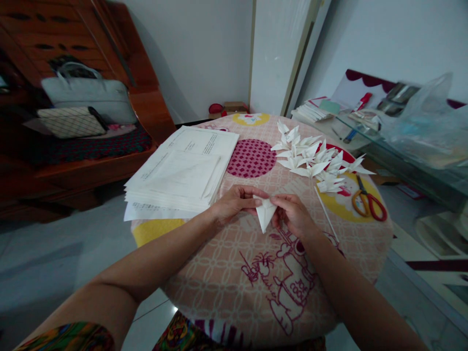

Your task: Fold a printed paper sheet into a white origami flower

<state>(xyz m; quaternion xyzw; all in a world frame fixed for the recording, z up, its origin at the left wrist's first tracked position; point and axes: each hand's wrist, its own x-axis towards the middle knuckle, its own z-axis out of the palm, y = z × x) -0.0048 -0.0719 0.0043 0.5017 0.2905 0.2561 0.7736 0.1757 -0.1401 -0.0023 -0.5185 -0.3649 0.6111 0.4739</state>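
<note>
Round, pink-cloth-covered surface (208,278): above its middle, the left hand (236,201) and right hand (295,214) grip a folded white paper triangle (266,214) by its top, seemingly steadying creases; white paper birds (310,169) lie toward the far-right edge, apparently kept clear.

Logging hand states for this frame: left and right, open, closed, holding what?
Left hand: closed, pinching the folded paper near its upper left corner.
Right hand: closed, pinching the same paper near its upper right.

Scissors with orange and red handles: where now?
Head view, right side: the scissors lie near the right edge of the round cloth-covered table, a little nearer the camera than the right end of the folded white paper cranes.
</note>
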